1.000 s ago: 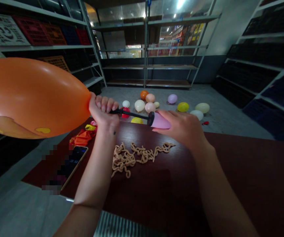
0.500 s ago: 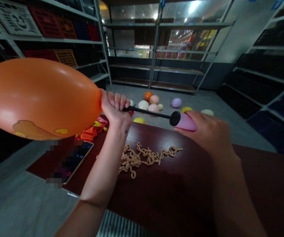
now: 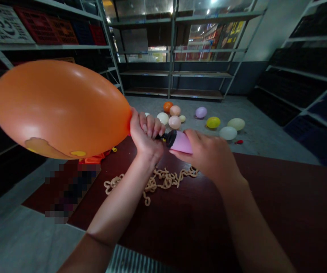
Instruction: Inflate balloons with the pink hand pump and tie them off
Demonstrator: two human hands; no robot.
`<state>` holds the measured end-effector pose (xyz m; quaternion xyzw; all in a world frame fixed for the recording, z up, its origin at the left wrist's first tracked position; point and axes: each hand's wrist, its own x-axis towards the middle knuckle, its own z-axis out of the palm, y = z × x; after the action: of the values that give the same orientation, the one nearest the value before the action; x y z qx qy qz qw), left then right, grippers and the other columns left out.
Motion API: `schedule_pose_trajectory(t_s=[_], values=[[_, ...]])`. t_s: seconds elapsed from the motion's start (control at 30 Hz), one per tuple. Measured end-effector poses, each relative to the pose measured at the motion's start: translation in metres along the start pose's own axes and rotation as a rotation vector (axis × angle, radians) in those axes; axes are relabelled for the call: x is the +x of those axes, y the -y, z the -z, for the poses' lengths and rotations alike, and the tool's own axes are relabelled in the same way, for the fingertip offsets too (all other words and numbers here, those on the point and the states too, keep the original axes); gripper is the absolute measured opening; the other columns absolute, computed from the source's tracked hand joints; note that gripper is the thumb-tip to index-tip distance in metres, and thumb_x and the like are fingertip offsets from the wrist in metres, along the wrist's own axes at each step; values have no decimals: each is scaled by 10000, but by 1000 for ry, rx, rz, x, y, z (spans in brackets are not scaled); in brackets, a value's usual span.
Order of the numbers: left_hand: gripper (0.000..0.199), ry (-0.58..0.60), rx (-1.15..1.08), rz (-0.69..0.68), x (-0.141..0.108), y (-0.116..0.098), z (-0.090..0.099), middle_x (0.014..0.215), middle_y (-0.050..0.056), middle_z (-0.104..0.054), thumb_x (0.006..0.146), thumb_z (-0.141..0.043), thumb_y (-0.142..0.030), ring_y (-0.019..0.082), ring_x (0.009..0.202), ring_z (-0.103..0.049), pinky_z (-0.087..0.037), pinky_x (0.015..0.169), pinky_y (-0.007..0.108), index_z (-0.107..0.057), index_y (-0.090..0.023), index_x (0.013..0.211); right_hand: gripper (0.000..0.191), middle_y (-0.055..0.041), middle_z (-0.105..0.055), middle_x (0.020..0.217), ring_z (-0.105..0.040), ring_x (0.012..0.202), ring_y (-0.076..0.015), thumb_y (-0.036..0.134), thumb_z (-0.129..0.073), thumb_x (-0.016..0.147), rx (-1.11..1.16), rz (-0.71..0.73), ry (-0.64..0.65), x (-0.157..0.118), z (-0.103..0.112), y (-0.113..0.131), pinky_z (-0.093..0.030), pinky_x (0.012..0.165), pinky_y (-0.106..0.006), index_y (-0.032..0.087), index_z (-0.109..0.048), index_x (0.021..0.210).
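A large inflated orange balloon [image 3: 63, 108] points its neck at my left hand [image 3: 148, 132], whose fingers are closed round the neck and the black end of a balloon pump [image 3: 182, 141]. Wrapped about the pump's pink barrel is my right hand [image 3: 211, 153]. The barrel's black cap sits close to my left fingers, so only a short bit of rod shows. The nozzle is hidden inside my left hand. Beneath my hands, a tangle of beige curly strands [image 3: 166, 179] lies on the dark brown table [image 3: 209, 220].
Uninflated orange balloons [image 3: 93, 158] lie at the table's far left, near a blurred-out phone [image 3: 78, 189]. Several inflated balloons, including a yellow one [image 3: 213, 122], rest on the floor beyond. Metal shelves [image 3: 172, 72] stand behind, with crates [image 3: 62, 30] at left.
My right hand has pushed the pink barrel left along the rod, up near my left hand. The orange balloon and my left hand appear shifted slightly right. The view has tilted a little.
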<state>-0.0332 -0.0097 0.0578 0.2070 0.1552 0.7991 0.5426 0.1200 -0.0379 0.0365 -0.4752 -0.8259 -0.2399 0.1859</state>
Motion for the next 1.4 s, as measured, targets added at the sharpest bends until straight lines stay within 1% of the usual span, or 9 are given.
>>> schedule_pose_trajectory(t_s=[0.13, 0.23, 0.33, 0.57, 0.77, 0.9, 1.07, 1.2, 1.4], values=[[640, -25, 20, 55, -2, 7, 1, 383, -63, -161, 1037, -354, -519, 61, 315, -171, -219, 351, 204, -153, -179, 533, 440, -85, -704, 841, -636, 693, -219, 596, -544, 896, 39, -7, 47, -1, -2, 0, -251, 555, -325, 164, -585, 970], [647, -63, 40, 72, 3, 4, 3, 383, -67, -158, 1024, -389, -531, 59, 316, -167, -222, 350, 202, -155, -178, 534, 482, -81, -715, 869, -647, 723, -222, 632, -537, 889, 74, -17, 51, -1, -5, 0, -271, 561, -324, 169, -592, 1013], [652, -47, 30, 70, 7, -2, 6, 388, -69, -155, 1012, -429, -524, 63, 318, -162, -216, 346, 210, -165, -182, 525, 490, -71, -728, 918, -657, 758, -219, 637, -563, 875, 127, -28, 45, 0, -8, 2, -295, 573, -319, 180, -603, 1048], [619, -29, -19, -24, 19, -25, 11, 402, -67, -149, 1037, -408, -442, 67, 323, -160, -211, 354, 226, -176, -190, 522, 498, -75, -738, 949, -674, 817, -240, 643, -551, 879, 199, -34, 1, -2, -8, -5, -348, 616, -314, 200, -629, 1092], [609, -21, -52, -111, 31, -46, 21, 407, -67, -160, 1034, -423, -427, 71, 328, -164, -217, 364, 234, -169, -192, 533, 549, -88, -743, 956, -684, 856, -264, 681, -554, 847, 239, -31, 8, -5, -21, -27, -412, 670, -341, 218, -650, 1127], [616, -17, -65, -156, 38, -53, 29, 409, -68, -171, 1018, -458, -445, 69, 331, -170, -220, 369, 232, -173, -191, 534, 552, -94, -747, 988, -687, 859, -263, 658, -564, 844, 233, -50, -47, -9, -29, -42, -441, 695, -355, 209, -666, 1148], [639, -47, -18, -153, 40, -57, 29, 411, -67, -163, 997, -485, -488, 67, 333, -167, -224, 370, 238, -177, -193, 521, 479, -110, -746, 927, -685, 834, -263, 582, -601, 856, 134, -57, -51, -12, -15, -43, -424, 678, -346, 180, -680, 1103], [652, -34, 5, -187, 37, -57, 24, 417, -63, -147, 983, -513, -491, 74, 337, -163, -212, 374, 259, -188, -198, 500, 496, -89, -742, 897, -680, 811, -259, 625, -572, 855, 102, -67, -69, -12, -6, -41, -406, 654, -337, 198, -683, 1082], [658, -21, 67, -224, 29, -60, 23, 411, -45, -151, 1009, -444, -507, 87, 343, -171, -232, 391, 273, -189, -195, 490, 528, -103, -743, 903, -674, 780, -257, 632, -532, 877, 85, -67, -20, -11, 7, -36, -360, 625, -326, 173, -676, 1095]])
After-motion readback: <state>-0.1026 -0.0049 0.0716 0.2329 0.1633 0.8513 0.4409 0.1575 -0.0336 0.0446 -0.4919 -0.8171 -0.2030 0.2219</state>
